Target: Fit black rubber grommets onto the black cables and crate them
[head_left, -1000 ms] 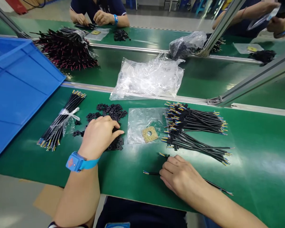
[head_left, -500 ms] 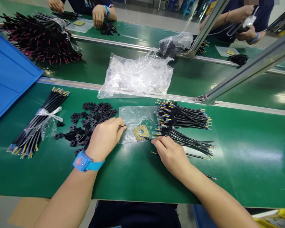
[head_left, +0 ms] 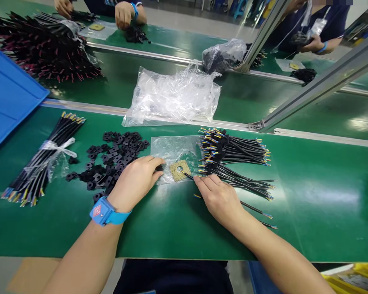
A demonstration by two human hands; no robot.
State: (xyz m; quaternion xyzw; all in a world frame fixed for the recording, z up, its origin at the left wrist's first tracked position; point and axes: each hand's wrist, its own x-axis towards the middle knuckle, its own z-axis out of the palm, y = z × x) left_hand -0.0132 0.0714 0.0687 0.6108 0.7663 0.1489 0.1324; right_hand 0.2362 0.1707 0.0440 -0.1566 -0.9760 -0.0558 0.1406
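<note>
My left hand (head_left: pixel 138 177), with a blue wrist strap, pinches a small black piece at the left edge of a clear plastic sheet (head_left: pixel 162 145). Between my right thumb and fingers is a black cable, and its stripped end reaches the hole of a yellowish square pad (head_left: pixel 184 166) on the sheet. My right hand (head_left: pixel 219 196) is just right of that pad. Small black square pieces (head_left: pixel 119 153) lie in a loose pile beyond and left of my left hand. Black cables with black pieces on their ends (head_left: pixel 245 149) lie behind my right hand.
A tied cable bundle (head_left: pixel 49 155) and a blue bin (head_left: pixel 12 94) are at the left. Plastic bags (head_left: pixel 174 96) lie across the metal rail behind. A slanted metal post (head_left: pixel 313 85) stands at the right. Other people's hands (head_left: pixel 124 15) work at the far bench.
The view has shifted slightly. My left thumb and fingers have spread a little around the black piece, which now shows more. The cable end remains at the pad's hole.
</note>
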